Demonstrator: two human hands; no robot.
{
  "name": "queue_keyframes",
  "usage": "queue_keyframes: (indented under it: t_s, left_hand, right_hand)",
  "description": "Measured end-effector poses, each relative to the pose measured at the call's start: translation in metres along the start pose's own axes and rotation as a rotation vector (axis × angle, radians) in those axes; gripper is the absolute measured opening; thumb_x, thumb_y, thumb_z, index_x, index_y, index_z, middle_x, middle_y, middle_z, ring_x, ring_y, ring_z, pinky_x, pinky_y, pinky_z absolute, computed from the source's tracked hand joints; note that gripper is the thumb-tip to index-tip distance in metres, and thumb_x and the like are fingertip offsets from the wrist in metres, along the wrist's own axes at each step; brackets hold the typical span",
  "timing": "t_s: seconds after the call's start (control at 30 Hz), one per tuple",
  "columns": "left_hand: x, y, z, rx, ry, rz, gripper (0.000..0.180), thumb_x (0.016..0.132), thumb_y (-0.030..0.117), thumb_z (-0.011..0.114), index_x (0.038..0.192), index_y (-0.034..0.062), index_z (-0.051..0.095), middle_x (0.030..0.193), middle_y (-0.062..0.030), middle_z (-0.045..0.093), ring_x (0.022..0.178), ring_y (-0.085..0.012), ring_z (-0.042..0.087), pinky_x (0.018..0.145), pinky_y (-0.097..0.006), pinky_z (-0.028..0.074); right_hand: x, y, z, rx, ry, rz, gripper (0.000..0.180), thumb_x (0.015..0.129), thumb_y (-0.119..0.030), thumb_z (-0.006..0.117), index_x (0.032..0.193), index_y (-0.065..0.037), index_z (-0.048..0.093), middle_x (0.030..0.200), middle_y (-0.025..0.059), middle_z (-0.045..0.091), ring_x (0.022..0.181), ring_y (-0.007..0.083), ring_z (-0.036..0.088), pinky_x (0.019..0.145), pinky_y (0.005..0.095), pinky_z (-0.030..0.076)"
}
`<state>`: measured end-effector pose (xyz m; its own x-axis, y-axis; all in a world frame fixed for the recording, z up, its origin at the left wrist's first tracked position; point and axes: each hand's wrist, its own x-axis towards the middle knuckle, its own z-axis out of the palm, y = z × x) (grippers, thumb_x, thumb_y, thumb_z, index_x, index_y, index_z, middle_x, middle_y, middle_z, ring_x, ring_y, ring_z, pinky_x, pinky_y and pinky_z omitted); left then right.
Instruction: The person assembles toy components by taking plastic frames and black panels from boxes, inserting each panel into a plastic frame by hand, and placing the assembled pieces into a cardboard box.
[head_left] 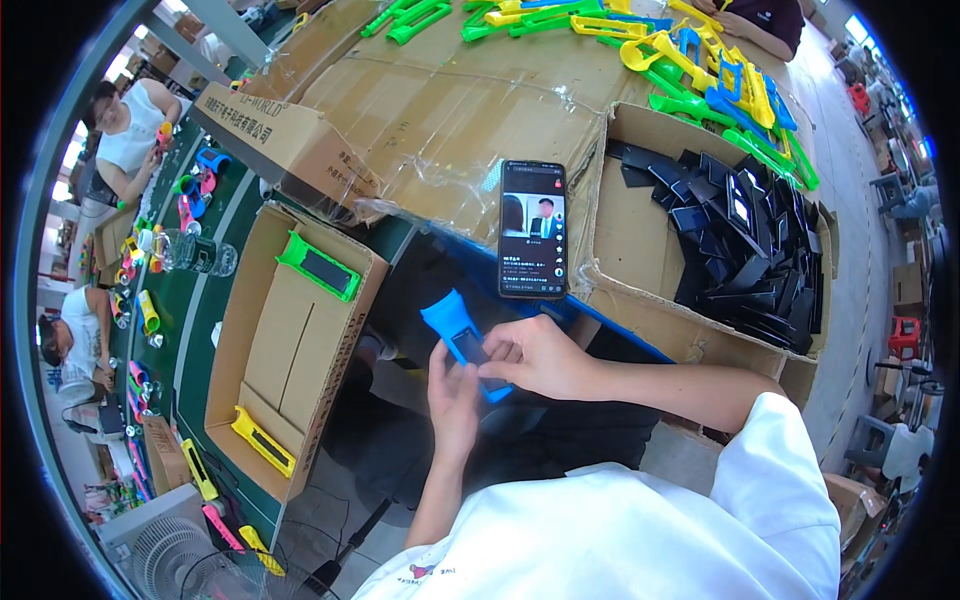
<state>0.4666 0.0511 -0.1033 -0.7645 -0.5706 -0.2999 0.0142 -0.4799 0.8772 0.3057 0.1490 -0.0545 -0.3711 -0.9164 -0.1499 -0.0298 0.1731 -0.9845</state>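
Observation:
In front of my body I hold a blue plastic casing (447, 316), flared at its far end and tilted, with a dark flat panel (467, 345) lying in its opening. My left hand (453, 402) is closed around its side and underside. From the right, my right hand (537, 354) has its fingers bent and pressed onto the panel and the casing's near part. My fingers cover much of the panel, so I cannot tell whether it sits flush. A phone (533, 268) with a lit screen lies just beyond my hands.
To the left, a shallow cardboard box (285, 345) holds a green casing (318, 267) and a yellow casing (263, 441). At right, an open carton (640, 235) contains many black panels (765, 250). Coloured frames (690, 70) pile up at the far side. Several people work nearby.

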Motion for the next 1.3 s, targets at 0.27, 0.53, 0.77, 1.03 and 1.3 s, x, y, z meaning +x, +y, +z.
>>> queue_keyframes:
  t_s: [0.27,0.53,0.77,1.03,1.3]
  left_hand:
    - [0.000,-0.007,-0.008,0.013,0.011,0.048,0.054,0.107,0.017,0.057,0.153,0.0033,0.033,0.127,-0.0142,0.065,0.111,-0.0187,0.067,0.092,-0.032,0.057]
    - [-0.007,0.004,-0.001,-0.019,0.024,0.039,0.045,0.106,0.012,0.057,0.147,-0.0025,0.045,0.133,-0.0110,0.062,0.123,-0.0183,0.059,0.104,-0.033,0.047]
    - [-0.008,0.005,0.011,-0.298,0.013,-0.125,0.038,0.108,0.016,0.052,0.141,-0.0034,0.050,0.120,-0.0099,0.066,0.109,-0.0150,0.065,0.096,-0.030,0.053]
    - [-0.016,-0.006,0.021,0.055,0.187,-0.022,0.032,0.106,0.011,0.053,0.135,-0.0018,0.059,0.110,-0.0046,0.069,0.097,-0.0093,0.064,0.084,-0.023,0.049]
    - [-0.020,-0.013,0.015,0.212,0.214,0.134,0.039,0.105,0.008,0.058,0.141,-0.0072,0.053,0.122,-0.0112,0.067,0.106,-0.0110,0.064,0.093,-0.024,0.050]
  right_hand:
    - [-0.001,-0.003,-0.003,-0.201,0.010,-0.013,0.036,0.083,-0.008,0.081,0.113,0.005,0.064,0.096,0.0171,0.072,0.081,0.0228,0.073,0.074,0.0328,0.060]
    - [0.002,0.003,0.002,-0.024,-0.067,-0.050,0.061,0.079,-0.006,0.084,0.130,0.001,0.051,0.097,0.0164,0.070,0.087,0.0256,0.073,0.076,0.0352,0.060]
    - [-0.001,-0.006,0.009,-0.133,-0.032,-0.115,0.047,0.090,-0.025,0.078,0.119,0.000,0.049,0.083,0.0166,0.069,0.075,0.0293,0.072,0.067,0.0369,0.057]
    - [-0.006,0.003,0.025,-0.332,0.140,-0.074,0.040,0.097,-0.024,0.070,0.109,0.004,0.043,0.076,0.0261,0.065,0.068,0.0396,0.071,0.056,0.0419,0.053]
    - [-0.003,0.004,0.023,-0.342,0.088,0.002,0.031,0.098,-0.012,0.062,0.113,0.006,0.041,0.080,0.0310,0.066,0.074,0.0484,0.068,0.062,0.0498,0.055]
